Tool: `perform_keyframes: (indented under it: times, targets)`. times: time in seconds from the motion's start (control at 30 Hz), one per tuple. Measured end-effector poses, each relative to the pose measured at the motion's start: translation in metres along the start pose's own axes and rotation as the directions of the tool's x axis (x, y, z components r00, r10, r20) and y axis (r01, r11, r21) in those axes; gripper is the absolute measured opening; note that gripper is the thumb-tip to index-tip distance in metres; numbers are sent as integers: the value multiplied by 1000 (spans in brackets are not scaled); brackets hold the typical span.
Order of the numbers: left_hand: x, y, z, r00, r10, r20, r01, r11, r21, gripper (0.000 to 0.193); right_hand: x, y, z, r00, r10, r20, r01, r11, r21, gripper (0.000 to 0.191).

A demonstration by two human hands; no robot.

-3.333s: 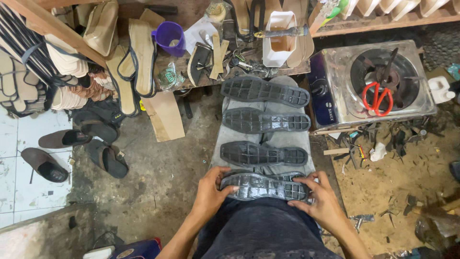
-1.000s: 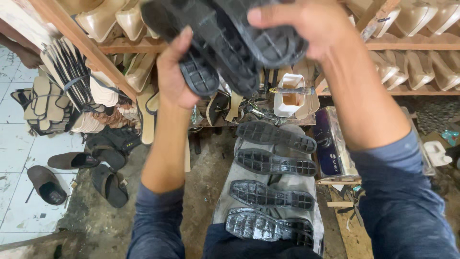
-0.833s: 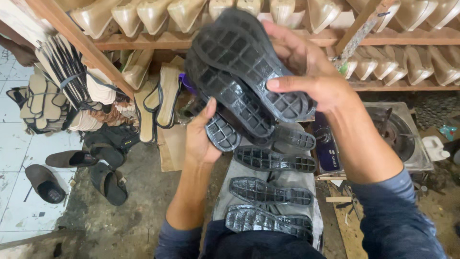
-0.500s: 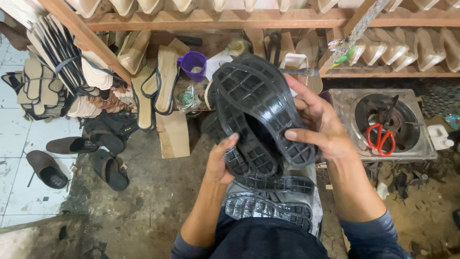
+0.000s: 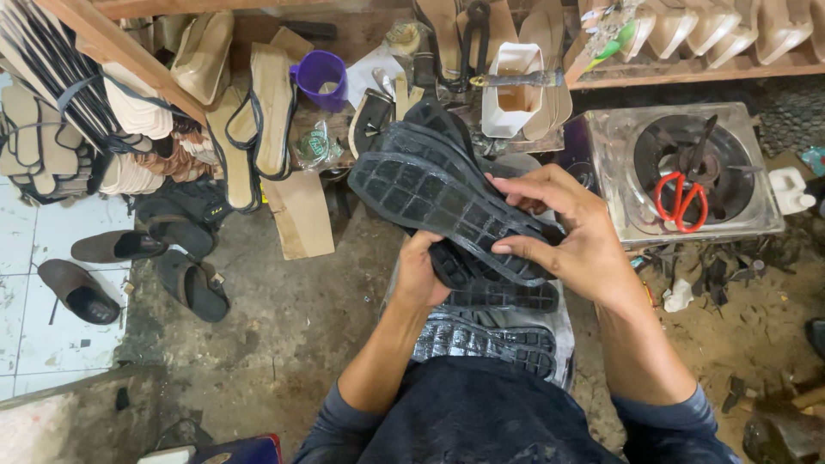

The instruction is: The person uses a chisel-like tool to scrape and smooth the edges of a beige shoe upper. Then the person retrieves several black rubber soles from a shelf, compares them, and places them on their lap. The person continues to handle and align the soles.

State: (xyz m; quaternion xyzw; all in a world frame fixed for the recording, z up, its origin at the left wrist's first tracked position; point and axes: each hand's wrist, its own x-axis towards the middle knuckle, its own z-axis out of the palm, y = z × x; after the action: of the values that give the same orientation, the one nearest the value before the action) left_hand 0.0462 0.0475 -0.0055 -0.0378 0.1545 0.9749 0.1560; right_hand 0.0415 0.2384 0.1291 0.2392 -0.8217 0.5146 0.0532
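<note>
Both hands grip a stack of black soles [image 5: 434,193], now lowered from overhead to just above the lap. The left hand [image 5: 421,275] clamps the near end from below; the right hand [image 5: 567,236] closes over the top. More soles [image 5: 485,339] lie beneath the hands.

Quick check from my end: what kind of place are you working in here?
Most likely a small shoemaking or shoe-repair workshop. Both hands, left hand and right hand, hold black rubber soles; shoe lasts line the wooden shelf, and unfinished sandals lean against it.
</note>
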Motion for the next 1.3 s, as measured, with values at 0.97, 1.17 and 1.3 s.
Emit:
perform_keyframes:
  times: [0.97,1.17,1.3]
  targets:
    - [13,21,-36,970,233,-65,-218,959,182,42,6,-8,44,996,-7,-87,3,999,-44,105]
    - [-6,51,-54,992,121,-34,-120,992,35,37,-11,16,28,976,49,-213,41,916,399,92]
    - [-32,86,-59,960,270,-73,-253,950,185,61,-28,42,16,966,90,-242,23,904,426,96]
